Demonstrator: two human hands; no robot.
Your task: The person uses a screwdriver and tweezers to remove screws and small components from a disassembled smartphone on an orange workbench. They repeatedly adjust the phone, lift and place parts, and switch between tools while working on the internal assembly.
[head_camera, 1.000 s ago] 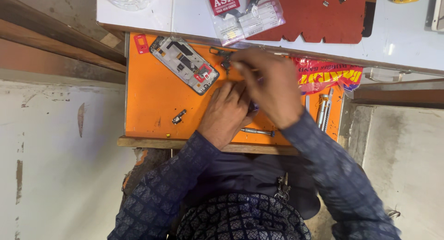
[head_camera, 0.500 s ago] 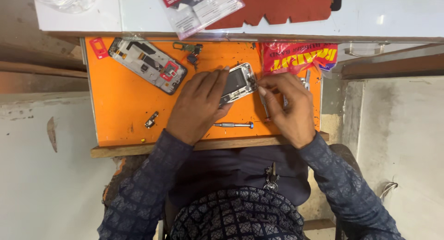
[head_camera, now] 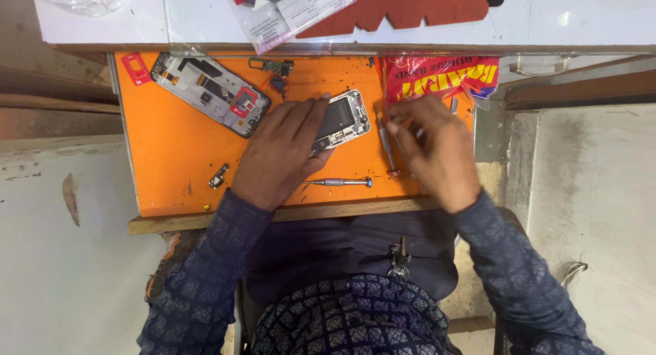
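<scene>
My left hand (head_camera: 280, 150) lies on the orange work mat (head_camera: 171, 170) and holds down the lower end of a small opened phone (head_camera: 344, 117), whose insides face up. My right hand (head_camera: 437, 150) is just right of the phone, its fingertips bunched at the upper end of a thin screwdriver with a red end (head_camera: 387, 144) that lies beside the phone. Whether those fingers grip the screwdriver or only touch it is unclear. A second screwdriver with a blue end (head_camera: 339, 182) lies on the mat below the phone.
A larger opened phone body (head_camera: 208, 92) lies at the mat's upper left, with a small red piece (head_camera: 135, 66) and loose parts (head_camera: 273, 66) (head_camera: 219, 177) nearby. A red packet (head_camera: 437, 78) sits at upper right. Behind are a white tabletop (head_camera: 560, 17), a clear parts bag (head_camera: 287, 10) and a dark red pad (head_camera: 410, 6).
My hands came apart from their huddle over the phone. The left hand stays on it, and the right hand has drawn away to the right, beside the red-ended screwdriver. The camera view shifted.
</scene>
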